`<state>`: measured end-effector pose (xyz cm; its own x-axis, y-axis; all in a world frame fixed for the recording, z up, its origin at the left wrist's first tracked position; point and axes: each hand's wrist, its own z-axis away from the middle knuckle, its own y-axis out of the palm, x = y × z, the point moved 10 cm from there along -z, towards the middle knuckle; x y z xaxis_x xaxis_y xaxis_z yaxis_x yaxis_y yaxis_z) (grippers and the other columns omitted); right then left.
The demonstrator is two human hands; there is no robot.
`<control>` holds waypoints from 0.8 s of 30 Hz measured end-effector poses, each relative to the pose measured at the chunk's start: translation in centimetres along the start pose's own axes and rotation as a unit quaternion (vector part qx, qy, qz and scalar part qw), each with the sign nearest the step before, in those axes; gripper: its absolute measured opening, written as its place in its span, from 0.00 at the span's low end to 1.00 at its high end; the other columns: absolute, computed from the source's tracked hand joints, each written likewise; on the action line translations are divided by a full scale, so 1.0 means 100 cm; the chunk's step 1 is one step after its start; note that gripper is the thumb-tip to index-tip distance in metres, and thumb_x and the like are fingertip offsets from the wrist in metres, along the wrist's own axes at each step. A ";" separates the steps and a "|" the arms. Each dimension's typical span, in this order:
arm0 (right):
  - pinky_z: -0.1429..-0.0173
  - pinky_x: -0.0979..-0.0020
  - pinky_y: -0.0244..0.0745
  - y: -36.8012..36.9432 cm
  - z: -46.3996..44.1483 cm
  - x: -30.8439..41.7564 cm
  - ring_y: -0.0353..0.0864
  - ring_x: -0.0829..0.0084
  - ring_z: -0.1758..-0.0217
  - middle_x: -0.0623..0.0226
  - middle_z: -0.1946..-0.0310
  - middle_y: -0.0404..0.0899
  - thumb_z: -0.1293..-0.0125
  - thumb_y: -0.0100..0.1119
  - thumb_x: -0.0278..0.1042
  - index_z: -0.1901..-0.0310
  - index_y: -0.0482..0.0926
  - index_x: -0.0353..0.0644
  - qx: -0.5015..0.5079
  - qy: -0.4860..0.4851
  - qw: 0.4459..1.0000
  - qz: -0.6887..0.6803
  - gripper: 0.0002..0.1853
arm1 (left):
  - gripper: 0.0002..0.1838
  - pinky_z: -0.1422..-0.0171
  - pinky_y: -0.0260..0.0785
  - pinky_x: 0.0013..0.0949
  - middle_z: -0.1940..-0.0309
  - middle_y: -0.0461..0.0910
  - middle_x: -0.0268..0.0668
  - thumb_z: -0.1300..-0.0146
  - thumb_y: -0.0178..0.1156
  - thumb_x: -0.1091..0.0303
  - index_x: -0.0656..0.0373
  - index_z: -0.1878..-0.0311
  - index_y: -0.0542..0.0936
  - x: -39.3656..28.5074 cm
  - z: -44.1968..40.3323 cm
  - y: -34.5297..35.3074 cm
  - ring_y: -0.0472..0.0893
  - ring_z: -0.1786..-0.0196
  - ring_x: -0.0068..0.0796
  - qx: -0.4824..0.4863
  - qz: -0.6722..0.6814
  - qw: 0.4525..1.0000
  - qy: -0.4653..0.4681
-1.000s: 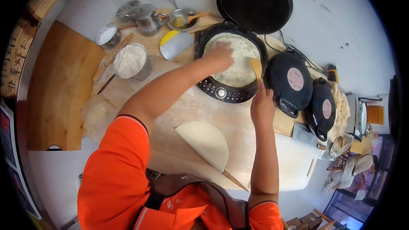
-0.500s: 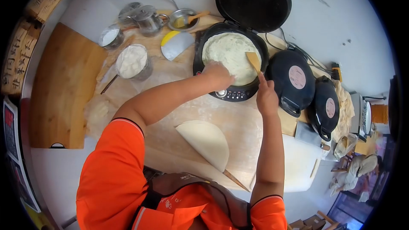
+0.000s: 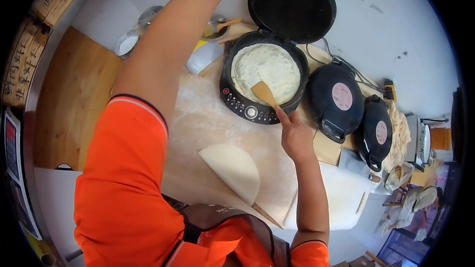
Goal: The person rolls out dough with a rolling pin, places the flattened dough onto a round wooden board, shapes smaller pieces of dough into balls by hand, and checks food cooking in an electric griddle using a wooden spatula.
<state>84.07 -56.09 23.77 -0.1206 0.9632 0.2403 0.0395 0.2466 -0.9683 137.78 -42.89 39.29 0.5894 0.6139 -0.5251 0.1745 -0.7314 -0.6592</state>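
Note:
My right hand is closed around the handle of a wooden spatula. The spatula's flat blade rests over the near edge of a pale round flatbread, which lies inside a black electric griddle. The griddle's lid stands raised behind it. My left forearm stretches up past the griddle's left side, and the left hand is cut off by the top edge of the view. A thin rolled dough sheet, folded over a rolling pin, lies on the floured surface before me.
Two closed black griddles stand to the right with cables behind. At left is a wooden board. A bowl with a brush, a scraper and a white-filled container are at the back. A white board lies right.
My left hand has left the flatbread and gone up out of view, the forearm now covering the jug and flour container. The spatula has moved left and toward me over the flatbread.

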 end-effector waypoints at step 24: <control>0.53 0.57 0.78 -0.012 0.230 -0.030 0.80 0.52 0.58 0.54 0.59 0.75 0.26 0.49 0.18 0.26 0.73 0.51 -0.084 0.247 0.947 -0.188 0.29 | 0.27 0.38 0.72 0.48 0.45 0.84 0.56 0.20 0.48 0.55 0.73 0.42 0.82 -0.132 0.043 0.021 0.82 0.43 0.50 0.242 0.004 0.965 -0.097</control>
<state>61.55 -61.79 22.64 0.3196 0.7267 0.6081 0.2486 0.5549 -0.7939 126.96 -51.29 42.52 0.4213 0.6872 -0.5919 -0.2469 -0.5411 -0.8039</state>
